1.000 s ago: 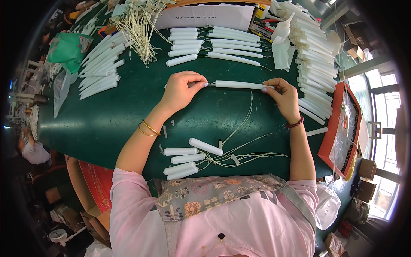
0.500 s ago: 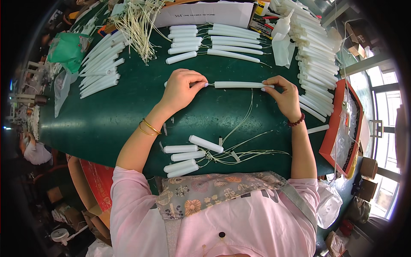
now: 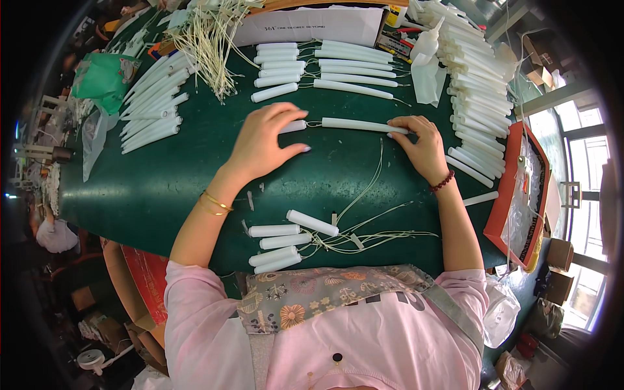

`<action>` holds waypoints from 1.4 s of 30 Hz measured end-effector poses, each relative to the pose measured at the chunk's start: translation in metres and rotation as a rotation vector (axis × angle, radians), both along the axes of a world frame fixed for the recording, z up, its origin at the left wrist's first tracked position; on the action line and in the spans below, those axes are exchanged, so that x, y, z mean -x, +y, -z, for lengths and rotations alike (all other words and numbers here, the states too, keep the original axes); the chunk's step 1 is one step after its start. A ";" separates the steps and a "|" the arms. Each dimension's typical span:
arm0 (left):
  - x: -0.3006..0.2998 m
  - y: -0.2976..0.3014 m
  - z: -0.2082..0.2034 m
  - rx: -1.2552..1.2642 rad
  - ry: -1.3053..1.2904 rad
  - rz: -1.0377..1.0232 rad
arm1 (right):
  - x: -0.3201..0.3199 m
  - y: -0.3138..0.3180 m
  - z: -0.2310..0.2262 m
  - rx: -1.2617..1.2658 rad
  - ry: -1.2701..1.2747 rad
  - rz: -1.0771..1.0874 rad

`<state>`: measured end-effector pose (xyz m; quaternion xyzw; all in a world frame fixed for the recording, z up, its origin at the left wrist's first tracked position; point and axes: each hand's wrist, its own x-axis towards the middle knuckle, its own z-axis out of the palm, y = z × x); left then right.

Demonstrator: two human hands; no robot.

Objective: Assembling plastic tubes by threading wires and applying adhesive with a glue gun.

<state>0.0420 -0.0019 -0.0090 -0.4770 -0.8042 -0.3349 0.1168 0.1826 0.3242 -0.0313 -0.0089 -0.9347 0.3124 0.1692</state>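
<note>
At a green tabletop (image 3: 162, 188), the right hand (image 3: 419, 140) pinches the right end of a long tube (image 3: 354, 124), white and slim, while the left hand (image 3: 263, 140) is spread, thumb parted from fingers, around a short tube (image 3: 294, 127); whether it touches cannot be told. A thin wire (image 3: 314, 123) bridges the two tubes, which lie just nearer the apron (image 3: 325, 296) than the rows of wired pairs (image 3: 354, 88). Those pairs look complete, and this one appears nearly so. Seemingly left to pair are five loose short tubes (image 3: 279, 240) close to the apron, their wires trailing free, with a stack of long tubes (image 3: 481, 110) at right.
</note>
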 end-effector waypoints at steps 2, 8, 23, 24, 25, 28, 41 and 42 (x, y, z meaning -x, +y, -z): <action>0.016 -0.026 0.011 0.092 -0.007 -0.032 | 0.006 -0.007 -0.004 -0.137 0.069 -0.045; 0.058 -0.003 0.031 0.091 0.246 -0.165 | 0.053 -0.008 -0.001 -0.246 0.130 -0.005; -0.080 -0.034 -0.018 0.558 -0.425 0.440 | -0.030 -0.039 -0.038 -0.117 -0.312 -0.509; -0.082 -0.035 -0.018 0.545 -0.403 0.429 | -0.034 -0.039 -0.044 -0.161 -0.345 -0.520; -0.083 -0.034 -0.019 0.545 -0.402 0.431 | -0.037 -0.037 -0.048 -0.207 -0.378 -0.524; -0.080 -0.031 -0.037 0.416 -0.373 0.370 | -0.037 -0.040 -0.057 0.079 -0.272 -0.592; 0.007 -0.051 -0.025 0.328 -0.126 -0.358 | -0.034 -0.001 -0.032 0.463 -0.481 -0.150; 0.015 -0.052 -0.023 0.447 -0.163 -0.366 | -0.033 -0.001 -0.028 0.466 -0.451 -0.135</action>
